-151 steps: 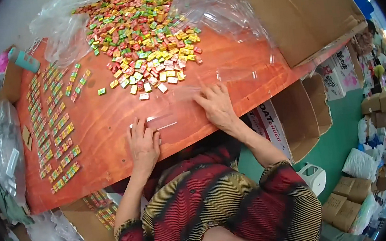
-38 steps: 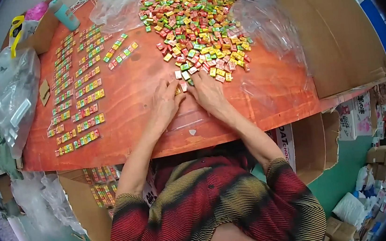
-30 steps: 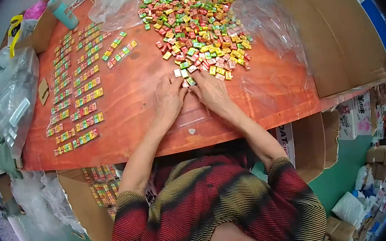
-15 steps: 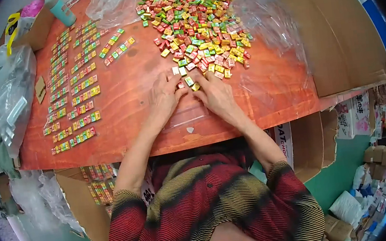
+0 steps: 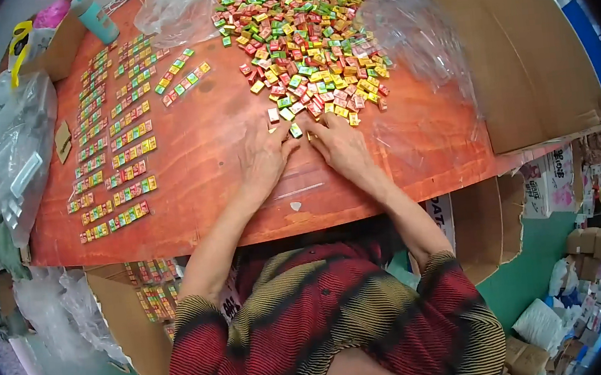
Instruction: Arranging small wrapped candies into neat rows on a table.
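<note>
At the near edge of a big heap of small wrapped blocks [image 5: 316, 54] in red, yellow and green, both my hands work on the table. My left hand [image 5: 264, 155] is closed, thumb and fingers curled together; whatever it holds is hidden. My right hand [image 5: 342, 146] pinches with its thumb and fingertips, and a bit of a small yellow block shows at the tips. Between the hands lies a loose green-and-white block [image 5: 296, 130]. Just below them a clear plastic sleeve [image 5: 298, 182] lies flat on the table.
Strips of blocks in clear sleeves [image 5: 134, 154] lie in columns on the left of the red table [image 5: 202, 161]. Clear plastic bags [image 5: 416, 36] border the heap. A tall cardboard sheet [image 5: 521, 54] stands at the right, a teal bottle [image 5: 96, 20] far left, an open carton [image 5: 127, 315] below.
Both hands have shifted slightly, and the fingertips have drawn in around blocks. The red block by my left fingers is now hidden. The green-and-white block sits a little nearer to me.
</note>
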Demonstrator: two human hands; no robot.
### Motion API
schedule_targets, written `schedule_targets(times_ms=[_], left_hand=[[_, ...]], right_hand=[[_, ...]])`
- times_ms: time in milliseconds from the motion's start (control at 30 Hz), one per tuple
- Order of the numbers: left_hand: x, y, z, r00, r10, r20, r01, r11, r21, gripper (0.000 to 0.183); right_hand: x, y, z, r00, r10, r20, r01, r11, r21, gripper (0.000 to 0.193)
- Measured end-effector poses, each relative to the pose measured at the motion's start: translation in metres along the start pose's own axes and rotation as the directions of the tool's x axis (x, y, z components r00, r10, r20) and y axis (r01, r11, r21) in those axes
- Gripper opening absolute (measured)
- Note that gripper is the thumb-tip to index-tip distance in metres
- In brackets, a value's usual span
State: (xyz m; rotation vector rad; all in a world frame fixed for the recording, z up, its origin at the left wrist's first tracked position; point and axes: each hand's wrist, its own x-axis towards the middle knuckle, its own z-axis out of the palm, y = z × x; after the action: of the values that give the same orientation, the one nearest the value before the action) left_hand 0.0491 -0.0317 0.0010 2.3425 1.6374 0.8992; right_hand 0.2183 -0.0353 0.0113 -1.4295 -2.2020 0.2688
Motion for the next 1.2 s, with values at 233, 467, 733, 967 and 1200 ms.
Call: schedule_targets(times_ms=[233,467,733,967,1200], left_hand=[[0.0,-0.003,0.004,1.0,0.014,0.023,-0.015,1.0,0.019,0.039],[-0.001,0.001,-0.01,0.994,0.06,0.09,-0.06,0.998,-0.01,0.046],[0.002,-0.001,-0.002,0.996,0.055,0.074,-0.056,0.998,0.007,0.042],[0.005,-0.007,0.001,0.996,0.036,0.078,-0.035,0.999,-0.014,0.035],[0.012,-0.013,-0.006,0.993,0.108,0.051,-0.104,0.992,-0.072,0.033]], right_hand=[[0.009,-0.001,-0.004,0.997,-0.074,0.03,0.072,0.995,0.069,0.026],[-0.017,0.0,-0.001,0.998,0.032,-0.058,-0.028,0.997,0.076,0.025],[-0.014,0.0,0.001,0.995,0.057,-0.08,-0.057,0.998,0.0,0.02],[-0.008,-0.008,0.002,0.988,0.125,-0.085,-0.126,0.992,-0.003,0.021],[0.011,-0.013,0.003,0.998,0.055,0.033,-0.049,0.985,-0.166,0.013]])
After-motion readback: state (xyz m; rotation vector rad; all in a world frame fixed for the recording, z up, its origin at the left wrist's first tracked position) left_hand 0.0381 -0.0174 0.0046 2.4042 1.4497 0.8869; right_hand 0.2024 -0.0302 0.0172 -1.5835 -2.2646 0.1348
